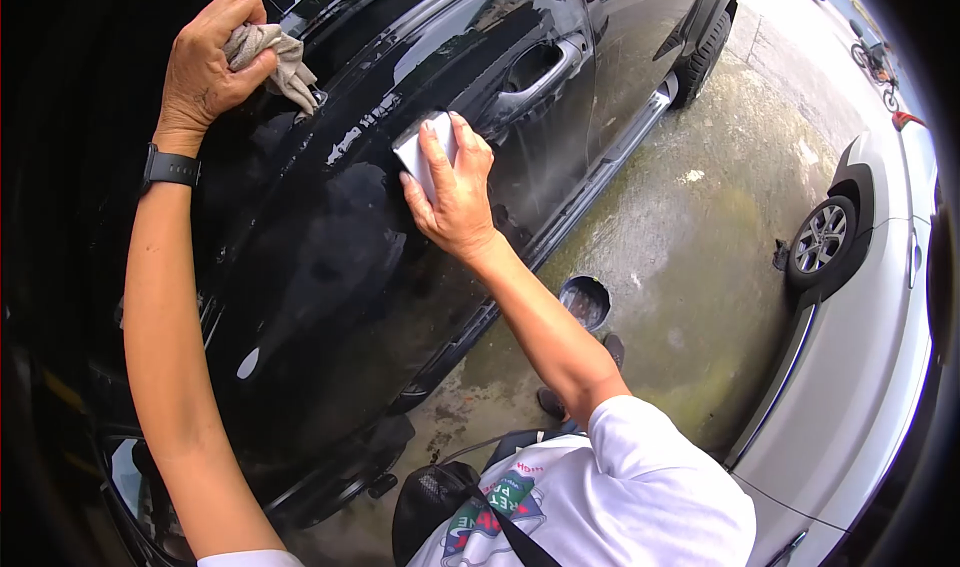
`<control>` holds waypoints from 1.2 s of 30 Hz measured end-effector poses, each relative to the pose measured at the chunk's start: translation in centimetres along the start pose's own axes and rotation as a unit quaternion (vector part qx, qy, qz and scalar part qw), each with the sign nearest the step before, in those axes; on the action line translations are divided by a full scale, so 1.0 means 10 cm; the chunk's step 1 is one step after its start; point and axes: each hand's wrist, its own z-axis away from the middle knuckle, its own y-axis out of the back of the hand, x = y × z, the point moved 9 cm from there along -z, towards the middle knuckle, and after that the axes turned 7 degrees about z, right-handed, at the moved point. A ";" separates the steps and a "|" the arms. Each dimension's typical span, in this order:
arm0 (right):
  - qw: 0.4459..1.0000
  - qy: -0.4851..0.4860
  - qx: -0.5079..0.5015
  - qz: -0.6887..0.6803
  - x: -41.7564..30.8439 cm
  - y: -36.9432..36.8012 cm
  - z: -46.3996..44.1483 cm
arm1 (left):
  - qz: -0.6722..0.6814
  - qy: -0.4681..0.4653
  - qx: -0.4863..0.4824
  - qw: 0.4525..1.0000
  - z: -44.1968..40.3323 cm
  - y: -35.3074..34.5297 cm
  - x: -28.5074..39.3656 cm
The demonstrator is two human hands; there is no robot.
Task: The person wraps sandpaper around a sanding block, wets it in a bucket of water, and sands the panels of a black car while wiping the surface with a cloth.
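Note:
A wet black car door (330, 267) fills the left and middle of the view. My left hand (215, 62), with a dark watch at the wrist, is closed on a crumpled grey-beige cloth (275, 57) at the upper left, beside the window edge. Lower and to the right, my right hand (452, 182) grips a white block (415, 155) held flat against the door panel. The block's far side is partly covered by my fingers. Just up and right of it is the silver door handle (545, 82), with cloudy wet streaks around it.
A dark bucket (585, 302) stands on the wet concrete ground (690, 267) beside my right arm. A silver-white car (860, 377) is parked along the right. The black car's side step (600, 167) runs below its doors. A motorbike (875, 64) is far off at the upper right.

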 end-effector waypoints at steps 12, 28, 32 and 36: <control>0.996 -0.040 0.024 -0.075 -0.01 0.03 0.45 | 0.024 0.002 -0.027 0.999 -0.04 -0.07 0.06; 0.967 -0.239 0.072 -0.057 0.74 0.14 0.92 | -0.071 -0.002 -0.137 0.988 0.24 -0.80 0.75; 0.949 -0.294 0.097 -0.059 0.80 0.09 0.79 | -0.070 -0.020 -0.105 0.992 0.30 -0.79 0.75; 0.980 -0.171 0.054 -0.080 0.30 0.03 0.81 | -0.061 -0.029 -0.053 0.996 0.36 -0.84 0.77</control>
